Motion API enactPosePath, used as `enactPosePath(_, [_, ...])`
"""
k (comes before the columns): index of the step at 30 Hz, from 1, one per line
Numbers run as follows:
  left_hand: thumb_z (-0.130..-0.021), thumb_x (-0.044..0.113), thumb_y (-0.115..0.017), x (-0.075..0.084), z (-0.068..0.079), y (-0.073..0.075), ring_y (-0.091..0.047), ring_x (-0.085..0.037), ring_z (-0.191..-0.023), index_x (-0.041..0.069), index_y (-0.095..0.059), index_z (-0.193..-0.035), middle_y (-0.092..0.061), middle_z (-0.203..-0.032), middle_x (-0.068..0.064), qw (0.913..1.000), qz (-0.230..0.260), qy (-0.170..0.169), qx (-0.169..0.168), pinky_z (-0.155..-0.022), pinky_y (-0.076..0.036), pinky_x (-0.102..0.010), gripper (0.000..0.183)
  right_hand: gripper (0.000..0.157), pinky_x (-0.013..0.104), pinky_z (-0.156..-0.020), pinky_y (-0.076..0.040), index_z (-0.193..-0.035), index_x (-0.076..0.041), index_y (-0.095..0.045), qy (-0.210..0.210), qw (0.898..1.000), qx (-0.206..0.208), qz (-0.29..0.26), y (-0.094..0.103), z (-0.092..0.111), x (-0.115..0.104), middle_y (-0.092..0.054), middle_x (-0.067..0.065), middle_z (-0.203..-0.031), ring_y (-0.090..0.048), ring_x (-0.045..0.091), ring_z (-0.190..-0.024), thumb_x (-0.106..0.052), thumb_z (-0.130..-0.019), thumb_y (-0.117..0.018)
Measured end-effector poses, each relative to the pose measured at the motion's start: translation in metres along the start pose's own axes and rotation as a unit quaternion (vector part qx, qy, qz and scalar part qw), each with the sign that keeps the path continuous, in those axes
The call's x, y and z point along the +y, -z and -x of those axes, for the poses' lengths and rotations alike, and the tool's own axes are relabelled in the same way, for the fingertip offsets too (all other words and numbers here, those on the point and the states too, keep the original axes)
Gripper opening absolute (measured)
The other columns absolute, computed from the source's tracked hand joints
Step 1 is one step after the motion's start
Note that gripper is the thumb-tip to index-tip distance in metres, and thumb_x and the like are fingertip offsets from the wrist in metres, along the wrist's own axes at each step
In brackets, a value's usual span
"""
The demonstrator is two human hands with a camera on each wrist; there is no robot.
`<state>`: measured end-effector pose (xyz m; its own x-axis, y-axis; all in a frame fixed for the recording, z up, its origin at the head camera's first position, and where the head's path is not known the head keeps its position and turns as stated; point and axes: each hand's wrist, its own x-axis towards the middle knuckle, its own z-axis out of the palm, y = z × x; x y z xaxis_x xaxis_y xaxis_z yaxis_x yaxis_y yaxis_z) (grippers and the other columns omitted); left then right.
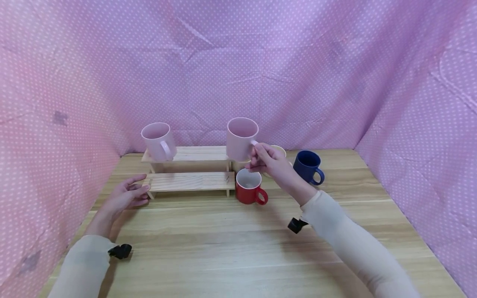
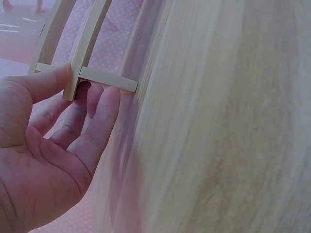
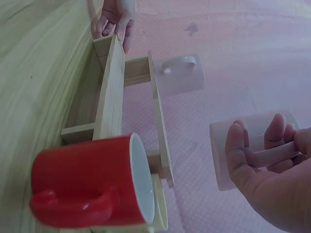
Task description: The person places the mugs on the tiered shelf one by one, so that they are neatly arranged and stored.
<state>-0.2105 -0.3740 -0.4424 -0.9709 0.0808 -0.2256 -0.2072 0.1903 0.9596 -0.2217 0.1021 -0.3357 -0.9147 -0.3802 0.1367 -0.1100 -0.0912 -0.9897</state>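
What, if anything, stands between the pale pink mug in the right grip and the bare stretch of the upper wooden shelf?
Nothing visible stands between the held pale pink mug and the bare stretch of the upper wooden shelf. A second pale pink mug occupies only the left end.

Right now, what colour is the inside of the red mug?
White. The red mug shows its inside best in the head view.

The bench (image 1: 208, 248) shows smooth wood grain; toward its far edge, the stand (image 1: 190, 182) is matt, pale wood and the red mug (image 1: 245, 194) glossy, ceramic-looking. Beyond that edge hangs creased cloth (image 1: 223, 62).
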Motion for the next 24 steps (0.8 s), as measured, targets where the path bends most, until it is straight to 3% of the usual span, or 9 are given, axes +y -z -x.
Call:
enactPosePath(9, [-0.100, 0.018, -0.068, 0.000, -0.001, 0.001, -0.066, -0.014, -0.085, 0.000, -0.023, -0.159, -0.062, -0.105, -0.002, 1.0000, 0.002, 0.005, -0.002, -0.085, -0.062, -0.035, 0.076, 0.030, 0.059, -0.099, -0.053, -0.103, 0.000, -0.054, -0.024, 1.000, 0.003, -0.004, -0.037, -0.044, 0.003, -0.056, 0.008, -0.087, -0.067, 0.034, -0.093, -0.028, -0.111, -0.044])
enactPosePath(17, [-0.099, 0.016, -0.068, 0.001, -0.006, -0.004, -0.066, -0.014, -0.084, 0.002, -0.025, -0.158, -0.062, -0.101, 0.002, 0.9997, 0.021, -0.001, -0.011, -0.084, -0.063, -0.035, 0.074, 0.029, 0.059, -0.096, -0.055, -0.098, -0.004, -0.055, -0.032, 0.999, 0.024, -0.018, -0.064, -0.078, 0.016, -0.057, 0.005, -0.082, -0.068, 0.023, -0.080, -0.028, -0.111, -0.045])
enactPosePath(24, [-0.100, 0.016, -0.068, 0.002, -0.001, -0.001, -0.065, -0.013, -0.084, 0.002, -0.023, -0.159, -0.062, -0.100, 0.003, 1.0000, -0.001, 0.003, -0.009, -0.083, -0.063, -0.035, 0.075, 0.034, 0.057, -0.096, -0.056, -0.094, -0.007, -0.055, -0.045, 0.998, 0.026, -0.021, -0.088, -0.099, 0.030, -0.057, 0.004, -0.080, -0.067, 0.019, -0.076, -0.035, -0.110, -0.045])
